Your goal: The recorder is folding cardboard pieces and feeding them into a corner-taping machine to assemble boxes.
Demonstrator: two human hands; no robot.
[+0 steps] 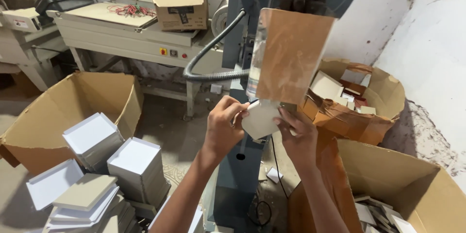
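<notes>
Fingers of left hand (224,125) and right hand (297,133) pinch flat grey card blank (260,119) under brown cardboard guard (293,56).

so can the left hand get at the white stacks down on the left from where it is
Probably yes, but not right now: the left hand is up holding the white card piece. The white stacks sit below it with nothing between.

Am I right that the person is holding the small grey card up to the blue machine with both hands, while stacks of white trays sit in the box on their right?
Not quite: the head view shows the stacks of white trays on the person's left. The rest holds: both the left hand and right hand hold the small grey card at the blue machine.
</notes>
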